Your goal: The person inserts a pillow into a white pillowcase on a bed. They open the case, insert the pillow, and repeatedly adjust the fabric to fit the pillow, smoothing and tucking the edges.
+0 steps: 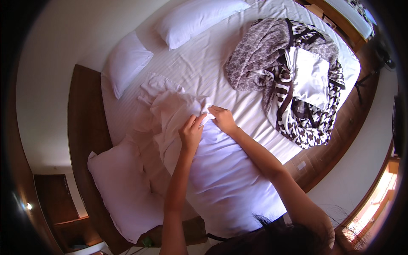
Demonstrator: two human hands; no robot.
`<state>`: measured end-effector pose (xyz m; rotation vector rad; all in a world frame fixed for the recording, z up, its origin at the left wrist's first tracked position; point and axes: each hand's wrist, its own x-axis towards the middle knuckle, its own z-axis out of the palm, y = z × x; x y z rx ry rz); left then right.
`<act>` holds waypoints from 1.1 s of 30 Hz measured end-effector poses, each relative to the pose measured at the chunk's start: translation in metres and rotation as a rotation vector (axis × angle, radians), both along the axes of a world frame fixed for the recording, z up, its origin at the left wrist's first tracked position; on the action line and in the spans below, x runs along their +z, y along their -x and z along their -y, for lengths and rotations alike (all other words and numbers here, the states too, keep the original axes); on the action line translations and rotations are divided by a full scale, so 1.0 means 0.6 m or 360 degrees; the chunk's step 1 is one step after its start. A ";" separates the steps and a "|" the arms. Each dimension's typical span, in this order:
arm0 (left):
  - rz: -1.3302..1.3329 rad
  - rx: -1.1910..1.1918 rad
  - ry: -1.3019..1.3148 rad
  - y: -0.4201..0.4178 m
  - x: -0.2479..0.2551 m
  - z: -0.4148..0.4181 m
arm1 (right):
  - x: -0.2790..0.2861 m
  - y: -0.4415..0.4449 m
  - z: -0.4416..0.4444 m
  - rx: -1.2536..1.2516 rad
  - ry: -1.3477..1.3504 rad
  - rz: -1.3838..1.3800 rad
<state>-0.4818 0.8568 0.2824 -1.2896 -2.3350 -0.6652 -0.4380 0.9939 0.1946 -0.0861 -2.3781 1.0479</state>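
My left hand [192,130] and my right hand [224,118] are close together over the bed, both pinching the gathered edge of a white pillowcase [220,140]. A white pillow seems to fill the case, which stretches from my fingers back towards my body. Just beyond my left hand a crumpled white cloth [169,105] lies on the striped white bedsheet [204,67]. Whether that cloth joins the pillowcase, I cannot tell.
Two white pillows [129,65] [197,20] lie near the wall, another [124,188] by the wooden headboard [86,111]. A patterned blanket [255,57] is bunched at the right, with folded white fabric [310,76] on it. A tripod [360,84] stands beyond the bed.
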 end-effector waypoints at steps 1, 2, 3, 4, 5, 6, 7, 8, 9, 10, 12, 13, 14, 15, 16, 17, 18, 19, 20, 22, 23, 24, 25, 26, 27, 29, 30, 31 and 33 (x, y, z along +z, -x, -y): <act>-0.0113 0.0021 0.0036 0.007 -0.007 0.019 | -0.010 -0.010 0.002 -0.0043 -0.0035 -0.0053; -0.0227 0.0039 0.0072 0.016 -0.015 0.040 | -0.025 -0.030 0.008 -0.0096 -0.0006 0.0031; -0.0232 0.0159 0.0000 0.034 -0.036 0.073 | -0.051 -0.056 0.005 -0.0156 -0.0031 0.0104; -0.0240 0.0288 -0.0075 0.060 -0.057 0.116 | -0.067 -0.082 -0.002 -0.0151 -0.0069 0.0241; -0.0236 0.0427 -0.0098 0.080 -0.077 0.164 | -0.081 -0.117 -0.004 -0.0181 -0.0117 0.0282; -0.0233 0.0554 -0.0126 0.096 -0.093 0.203 | -0.091 -0.141 -0.012 -0.0212 -0.0114 0.0271; -0.0074 0.0651 -0.0161 0.095 -0.102 0.258 | -0.080 -0.156 -0.009 -0.0173 -0.0077 0.0414; 0.0096 0.0718 -0.0212 0.090 -0.115 0.294 | -0.080 -0.162 -0.012 -0.0175 -0.0079 0.0419; 0.0183 0.0739 -0.0216 0.081 -0.130 0.314 | -0.085 -0.168 -0.015 -0.0194 -0.0075 0.0438; 0.0273 0.0760 -0.0213 0.068 -0.141 0.332 | -0.086 -0.172 -0.016 -0.0266 -0.0093 0.0465; 0.0308 0.0743 -0.0135 0.010 -0.160 0.353 | -0.086 -0.172 -0.017 -0.0411 -0.0122 0.0507; 0.0253 0.0693 -0.0058 -0.036 -0.162 0.348 | -0.097 -0.185 -0.018 -0.0565 -0.0124 0.0449; 0.0109 0.0556 -0.0141 -0.081 -0.162 0.358 | -0.109 -0.211 -0.023 -0.0603 -0.0163 0.0453; -0.0038 0.0428 -0.0226 -0.116 -0.156 0.366 | -0.115 -0.227 -0.023 -0.0633 -0.0206 0.0452; 0.0049 0.0540 -0.0204 -0.136 -0.139 0.366 | -0.110 -0.228 -0.019 -0.0684 -0.0234 0.0413; 0.0143 0.0656 -0.0180 -0.157 -0.120 0.365 | -0.097 -0.234 -0.017 -0.0731 -0.0265 0.0380; 0.0242 0.0781 -0.0155 -0.172 -0.112 0.369 | -0.081 -0.240 -0.014 -0.0768 -0.0297 0.0349; 0.0270 0.0806 -0.0120 -0.164 -0.109 0.363 | -0.054 -0.220 -0.012 -0.0829 -0.0342 0.0281; 0.0302 0.0830 -0.0084 -0.136 -0.112 0.347 | -0.031 -0.181 -0.015 -0.0891 -0.0387 0.0215; 0.0301 0.0812 -0.0079 -0.077 -0.112 0.313 | -0.031 -0.109 -0.032 -0.0769 -0.0394 0.0128; 0.0292 0.0772 -0.0115 -0.053 -0.118 0.296 | -0.037 -0.079 -0.045 -0.0694 -0.0520 0.0093; 0.0297 0.0753 -0.0141 -0.036 -0.114 0.277 | -0.046 -0.051 -0.058 -0.0625 -0.0574 0.0093; 0.0305 0.0738 -0.0166 -0.023 -0.106 0.254 | -0.044 -0.038 -0.063 -0.0591 -0.0626 0.0053; 0.0256 0.0708 -0.0294 -0.013 -0.099 0.225 | -0.042 -0.029 -0.068 -0.0558 -0.0677 0.0013; 0.0218 0.0670 -0.0421 -0.013 -0.083 0.184 | -0.047 -0.027 -0.071 -0.0532 -0.0732 -0.0017; 0.0236 0.0436 -0.0481 -0.052 -0.023 0.095 | -0.056 -0.030 -0.068 -0.0605 -0.0714 0.0008; 0.0382 0.0173 -0.0317 -0.074 -0.018 0.062 | -0.050 -0.030 -0.060 -0.0621 -0.0699 -0.0014; 0.0452 -0.0102 -0.0221 -0.093 -0.016 0.025 | -0.042 -0.030 -0.057 -0.0639 -0.0688 -0.0036; 0.0440 -0.0264 0.0373 -0.127 -0.052 -0.034 | -0.037 -0.029 -0.074 -0.0574 -0.0622 0.0125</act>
